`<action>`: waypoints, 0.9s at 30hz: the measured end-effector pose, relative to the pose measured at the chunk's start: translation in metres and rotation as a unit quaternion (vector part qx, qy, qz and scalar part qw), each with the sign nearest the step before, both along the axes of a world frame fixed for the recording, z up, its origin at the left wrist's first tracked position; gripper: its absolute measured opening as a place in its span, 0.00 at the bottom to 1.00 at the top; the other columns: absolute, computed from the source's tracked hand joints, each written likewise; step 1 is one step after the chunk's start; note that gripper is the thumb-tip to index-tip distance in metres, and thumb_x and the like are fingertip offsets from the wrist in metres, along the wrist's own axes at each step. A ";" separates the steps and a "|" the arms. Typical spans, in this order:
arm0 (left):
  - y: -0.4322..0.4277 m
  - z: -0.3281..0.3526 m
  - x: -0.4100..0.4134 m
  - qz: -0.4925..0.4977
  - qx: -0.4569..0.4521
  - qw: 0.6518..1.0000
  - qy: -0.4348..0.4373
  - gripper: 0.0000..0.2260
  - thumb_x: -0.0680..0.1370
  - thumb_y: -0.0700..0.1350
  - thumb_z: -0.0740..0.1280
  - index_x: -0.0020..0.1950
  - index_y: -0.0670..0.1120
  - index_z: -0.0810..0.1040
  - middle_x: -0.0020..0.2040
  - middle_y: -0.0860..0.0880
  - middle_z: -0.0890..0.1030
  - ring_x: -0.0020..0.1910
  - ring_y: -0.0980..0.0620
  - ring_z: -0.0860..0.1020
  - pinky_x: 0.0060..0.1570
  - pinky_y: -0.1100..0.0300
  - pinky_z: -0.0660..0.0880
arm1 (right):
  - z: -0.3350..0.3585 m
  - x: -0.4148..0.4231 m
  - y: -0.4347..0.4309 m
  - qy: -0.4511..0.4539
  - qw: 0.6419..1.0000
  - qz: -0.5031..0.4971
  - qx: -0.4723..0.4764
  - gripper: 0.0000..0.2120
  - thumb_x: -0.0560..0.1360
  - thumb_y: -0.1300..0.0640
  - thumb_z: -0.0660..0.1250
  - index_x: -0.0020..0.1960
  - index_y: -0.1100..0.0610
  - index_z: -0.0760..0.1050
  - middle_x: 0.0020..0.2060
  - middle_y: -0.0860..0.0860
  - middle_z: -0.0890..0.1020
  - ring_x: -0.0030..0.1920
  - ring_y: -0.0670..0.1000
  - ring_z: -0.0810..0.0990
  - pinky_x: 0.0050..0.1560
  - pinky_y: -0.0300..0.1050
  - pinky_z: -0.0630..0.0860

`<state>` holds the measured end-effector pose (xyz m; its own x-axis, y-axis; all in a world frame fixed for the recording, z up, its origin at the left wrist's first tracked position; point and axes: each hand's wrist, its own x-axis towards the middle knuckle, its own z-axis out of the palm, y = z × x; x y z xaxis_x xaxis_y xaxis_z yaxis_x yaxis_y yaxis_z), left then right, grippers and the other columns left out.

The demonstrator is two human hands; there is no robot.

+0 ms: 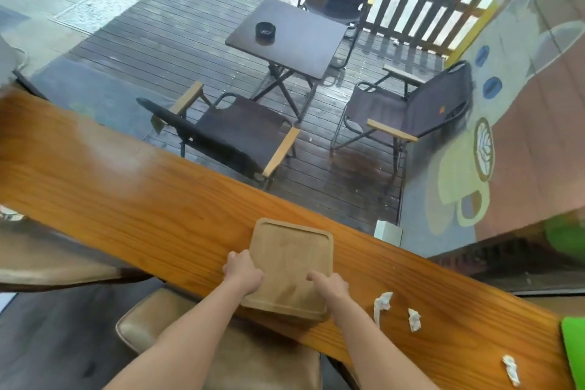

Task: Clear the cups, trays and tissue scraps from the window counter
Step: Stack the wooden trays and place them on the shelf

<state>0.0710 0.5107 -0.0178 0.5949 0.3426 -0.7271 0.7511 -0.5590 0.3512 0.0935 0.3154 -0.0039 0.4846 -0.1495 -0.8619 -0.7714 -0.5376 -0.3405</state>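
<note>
A square wooden tray [292, 258] lies on the long wooden window counter [133, 199], and it seems to rest on a second tray beneath it. My left hand [243, 272] grips the tray's left edge. My right hand [330, 286] holds its near right part, fingers curled on the surface. Three crumpled white tissue scraps lie on the counter to the right: one [381, 304] close to my right hand, one [414, 319] a little farther, and one [510, 370] near the right end.
A tan cushioned stool [177, 326] stands under the counter's near edge. A bright green object [574, 348] sits at the counter's far right. A small white box [387, 233] stands at the window. Behind the glass are folding chairs and a table.
</note>
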 end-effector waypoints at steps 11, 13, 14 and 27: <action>0.009 -0.013 -0.001 -0.026 0.000 0.999 -0.023 0.18 0.76 0.43 0.67 0.66 0.45 0.74 0.65 0.43 0.75 0.60 0.44 0.75 0.60 0.53 0.75 | -0.006 0.001 0.004 -0.004 1.000 -0.023 0.005 0.36 0.77 0.47 0.66 0.77 0.62 0.57 0.74 0.60 0.65 0.71 0.61 0.68 0.69 0.57 0.69; 0.009 -0.014 -0.004 -0.026 -0.005 0.999 -0.026 0.20 0.77 0.42 0.66 0.69 0.44 0.72 0.66 0.44 0.75 0.64 0.44 0.74 0.61 0.55 0.73 | -0.005 0.000 0.004 0.006 1.000 -0.018 0.007 0.34 0.77 0.48 0.66 0.76 0.63 0.59 0.72 0.60 0.68 0.69 0.61 0.70 0.67 0.56 0.71; 0.009 -0.013 -0.004 -0.025 -0.008 0.999 -0.026 0.21 0.77 0.42 0.66 0.71 0.43 0.71 0.67 0.44 0.75 0.65 0.44 0.74 0.61 0.56 0.72 | -0.005 -0.001 0.003 0.012 1.000 -0.017 0.009 0.33 0.77 0.48 0.66 0.75 0.63 0.60 0.72 0.60 0.69 0.68 0.60 0.70 0.67 0.56 0.72; 0.014 -0.012 -0.003 0.051 -0.052 0.997 0.018 0.16 0.75 0.46 0.68 0.62 0.45 0.76 0.54 0.47 0.79 0.51 0.47 0.77 0.49 0.55 0.76 | -0.010 -0.004 -0.002 0.050 0.984 -0.142 0.090 0.31 0.77 0.50 0.67 0.76 0.59 0.62 0.73 0.57 0.68 0.72 0.59 0.66 0.69 0.55 0.66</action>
<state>0.0682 0.5249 -0.0301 0.5343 0.3218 -0.7817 0.8152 -0.4408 0.3757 0.0892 0.3133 -0.0140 0.3568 -0.1075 -0.9280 -0.9165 -0.2327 -0.3254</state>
